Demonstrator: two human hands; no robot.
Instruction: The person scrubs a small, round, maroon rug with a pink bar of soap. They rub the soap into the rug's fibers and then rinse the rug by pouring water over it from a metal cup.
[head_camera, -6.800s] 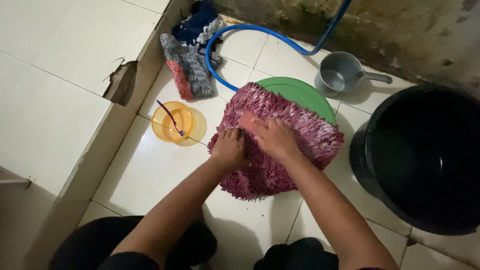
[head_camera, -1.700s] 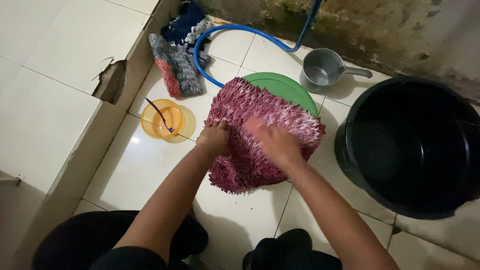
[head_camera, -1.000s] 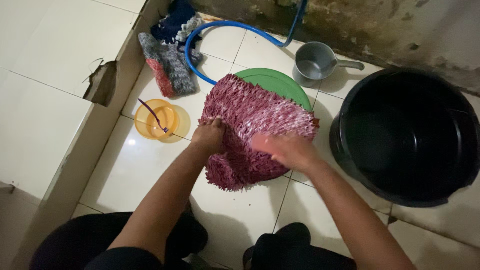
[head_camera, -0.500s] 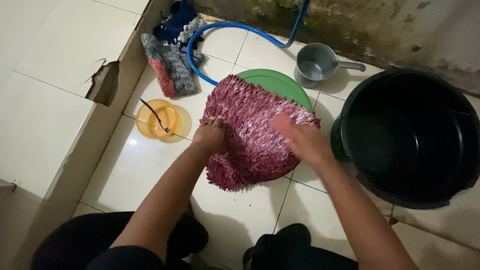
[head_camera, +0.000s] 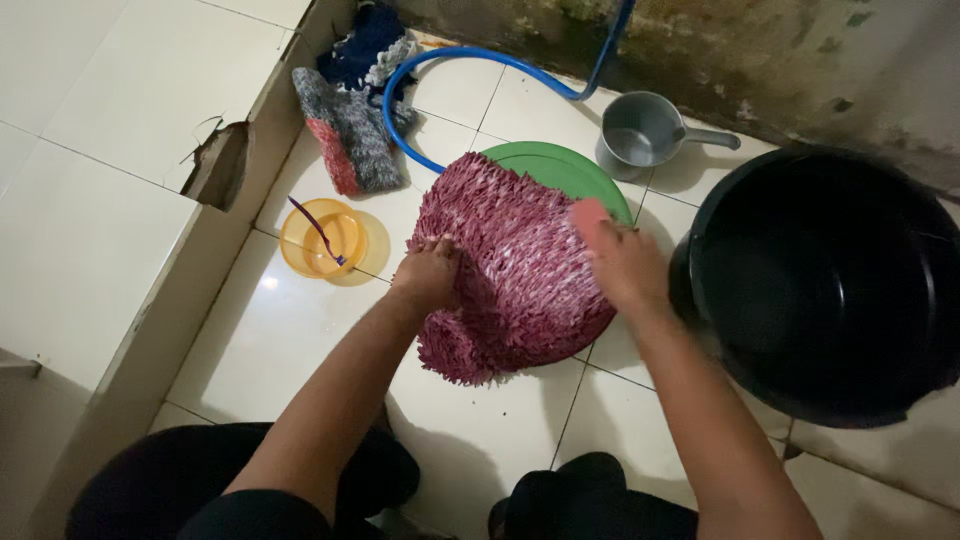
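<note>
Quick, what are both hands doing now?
Left hand: closed, gripping the red shaggy mat.
Right hand: closed around a pink scrubber on the mat.

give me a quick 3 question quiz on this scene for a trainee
1. True or false: the left hand rests on the mat.
2. Which sits nearest the grey scoop? A) yellow bowl B) blue hose C) green lid
3. What does the right hand hold?

Key
1. True
2. C
3. A pink brush, as far as the blur shows.
</note>
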